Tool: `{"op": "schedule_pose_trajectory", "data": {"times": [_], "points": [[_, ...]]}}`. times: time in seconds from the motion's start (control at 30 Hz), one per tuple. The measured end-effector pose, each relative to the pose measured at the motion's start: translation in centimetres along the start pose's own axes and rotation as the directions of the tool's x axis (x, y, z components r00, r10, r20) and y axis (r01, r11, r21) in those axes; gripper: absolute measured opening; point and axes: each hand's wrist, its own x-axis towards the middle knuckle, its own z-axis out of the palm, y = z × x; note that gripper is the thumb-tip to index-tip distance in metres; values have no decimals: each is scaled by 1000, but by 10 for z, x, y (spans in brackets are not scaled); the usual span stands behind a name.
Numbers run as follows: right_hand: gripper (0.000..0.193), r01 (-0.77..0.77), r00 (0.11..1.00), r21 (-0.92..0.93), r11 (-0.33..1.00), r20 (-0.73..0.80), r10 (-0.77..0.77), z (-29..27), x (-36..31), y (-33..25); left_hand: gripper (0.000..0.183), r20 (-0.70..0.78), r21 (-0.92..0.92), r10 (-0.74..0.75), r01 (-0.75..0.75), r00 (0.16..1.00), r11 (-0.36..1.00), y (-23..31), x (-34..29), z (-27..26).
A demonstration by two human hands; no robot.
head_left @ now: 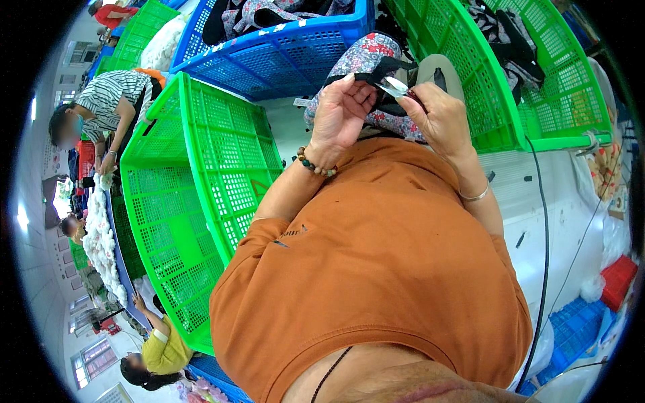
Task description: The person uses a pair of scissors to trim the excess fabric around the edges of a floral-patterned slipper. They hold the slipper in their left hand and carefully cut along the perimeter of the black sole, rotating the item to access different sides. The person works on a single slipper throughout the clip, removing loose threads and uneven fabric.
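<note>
Orange shirt (376, 269) fills the lower centre; above, at upper centre, the left hand (341, 111) pinches black trim (385, 68) on floral cloth (368, 52), and the right hand (440, 119) grips snips (396, 86).

Looks like a textile workshop, factory-floor type. A big blue mesh crate (269, 64) and green mesh crates (158, 195) stand around, some holding floral fabric pieces (269, 12); a floral fabric item (371, 48) sits up close. A long table (120, 252) is heaped with white fluffy material (101, 235), a person in stripes (111, 94) and a person in yellow (164, 349) alongside. Windows (94, 361) and bright lights (22, 216) show at left.
</note>
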Motion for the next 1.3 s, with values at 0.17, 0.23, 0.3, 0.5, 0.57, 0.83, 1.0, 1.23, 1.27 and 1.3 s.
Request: {"op": "schedule_pose_trajectory", "data": {"times": [0.17, 0.23, 0.3, 0.5, 0.57, 0.83, 1.0, 1.23, 1.27, 1.3], "points": [[37, 38, 999, -86, 996, -12, -39, 2, 3, -3, 17, 33, 100, 14, -17, 999, 995, -3, -6, 7], [37, 52, 998, -104, 993, -18, -55, 2, 2, -3, 17, 38, 101, 16, -20, 999, 995, -3, -7, 7], [36, 65, 998, -109, 992, -19, -67, 2, 1, -2, 17, 52, 92, 18, -23, 998, 995, -2, -8, 7], [32, 57, 998, -37, 998, -4, -57, -1, 3, -6, 16, 30, 35, -33, 32, 999, 999, -4, -10, 8], [30, 38, 999, 9, 999, 16, -38, -2, 2, -5, 16, 42, 38, -43, 42, 998, 998, -4, -10, 7], [33, 3, 998, 98, 995, 64, -9, -7, -4, 2, 16, 99, 46, -51, 47, 994, 998, -9, -13, 7], [34, 40, 998, 1, 999, 39, -40, -10, -9, 4, 17, 71, 73, -43, 37, 997, 997, -13, -16, 11], [37, -7, 998, -90, 996, -69, 1, -22, -24, 7, 18, 71, 188, 9, -22, 997, 982, -26, -23, 18], [37, -33, 995, -67, 997, -98, 26, -26, -30, 9, 18, 55, 174, 13, -22, 998, 984, -31, -25, 20], [37, -48, 991, -79, 996, -126, 38, -27, -30, 11, 18, 42, 160, 7, -14, 999, 987, -31, -24, 20]]}}
